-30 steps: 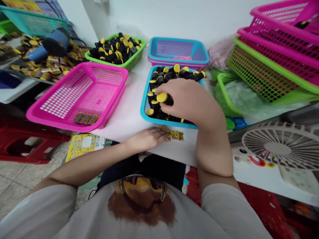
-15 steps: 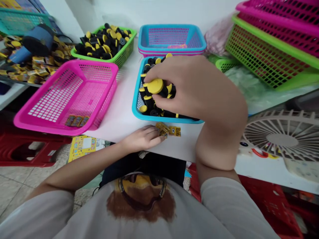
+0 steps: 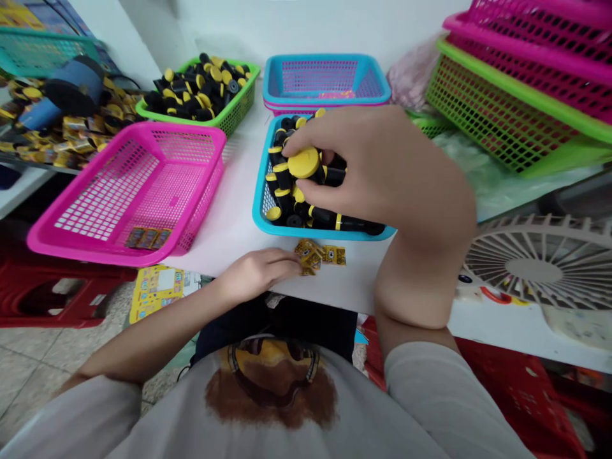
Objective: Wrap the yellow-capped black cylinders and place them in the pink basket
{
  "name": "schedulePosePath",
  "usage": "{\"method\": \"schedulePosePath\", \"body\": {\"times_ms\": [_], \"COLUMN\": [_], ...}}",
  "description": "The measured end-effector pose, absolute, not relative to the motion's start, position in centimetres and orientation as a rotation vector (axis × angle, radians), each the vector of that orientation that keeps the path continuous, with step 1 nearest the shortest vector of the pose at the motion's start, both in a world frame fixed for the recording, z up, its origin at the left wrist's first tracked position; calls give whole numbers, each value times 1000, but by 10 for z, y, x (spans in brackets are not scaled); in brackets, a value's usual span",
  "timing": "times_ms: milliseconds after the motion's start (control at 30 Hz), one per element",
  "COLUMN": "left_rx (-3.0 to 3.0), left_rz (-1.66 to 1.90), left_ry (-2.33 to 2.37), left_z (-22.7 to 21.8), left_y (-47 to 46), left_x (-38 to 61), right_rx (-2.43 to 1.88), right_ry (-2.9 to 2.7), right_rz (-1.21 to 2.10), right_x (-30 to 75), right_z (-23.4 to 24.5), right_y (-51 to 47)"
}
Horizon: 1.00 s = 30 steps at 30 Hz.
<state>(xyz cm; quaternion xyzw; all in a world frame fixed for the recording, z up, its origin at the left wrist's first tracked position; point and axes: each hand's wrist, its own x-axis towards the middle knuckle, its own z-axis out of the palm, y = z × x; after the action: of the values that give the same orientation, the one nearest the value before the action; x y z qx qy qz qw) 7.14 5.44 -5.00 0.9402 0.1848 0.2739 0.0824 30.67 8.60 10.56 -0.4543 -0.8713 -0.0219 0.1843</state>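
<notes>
My right hand (image 3: 382, 169) is raised over the blue basket (image 3: 261, 207) and is closed on a black cylinder with a yellow cap (image 3: 306, 164). That basket holds several more black and yellow cylinders (image 3: 306, 213). My left hand (image 3: 258, 271) rests on the white table (image 3: 234, 223) near its front edge, fingers pinching small yellow printed packets (image 3: 310, 258). One more yellow packet (image 3: 335, 255) lies just right of them.
A pink basket (image 3: 129, 185) at left holds a few packets (image 3: 148, 238). A green basket (image 3: 201, 86) of cylinders and stacked blue and pink baskets (image 3: 325, 80) stand behind. Green and pink baskets (image 3: 516, 83) pile at right, a white fan (image 3: 540, 264) below them.
My right hand lifted a yellow-capped cylinder up out of the blue basket toward me. My left hand stayed on the packets, shifting them slightly.
</notes>
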Motion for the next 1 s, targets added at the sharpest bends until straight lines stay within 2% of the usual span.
{"method": "schedulePosePath", "body": {"times_ms": [133, 233, 367, 567, 733, 900, 1000], "left_rx": [2288, 2192, 2163, 2184, 2272, 2301, 2403], "left_rz": [1181, 1453, 1608, 1744, 1718, 1787, 1674], "left_ry": [560, 581, 774, 872, 745, 642, 587], "left_z": [7, 46, 79, 92, 91, 89, 90], "left_y": [51, 71, 112, 158, 176, 174, 170], "left_x": [89, 108, 128, 145, 147, 142, 135], "right_rx": [-1386, -1445, -1373, -1215, -854, -776, -728], "right_ry": [-2249, -2021, -1807, -1541, -1344, -1309, -1284], "right_rz": [-76, -69, 13, -126, -124, -134, -124], "right_x": [311, 315, 320, 328, 335, 338, 333], "right_z": [106, 104, 101, 91, 91, 94, 92], "right_y": [91, 97, 101, 104, 100, 91, 91]}}
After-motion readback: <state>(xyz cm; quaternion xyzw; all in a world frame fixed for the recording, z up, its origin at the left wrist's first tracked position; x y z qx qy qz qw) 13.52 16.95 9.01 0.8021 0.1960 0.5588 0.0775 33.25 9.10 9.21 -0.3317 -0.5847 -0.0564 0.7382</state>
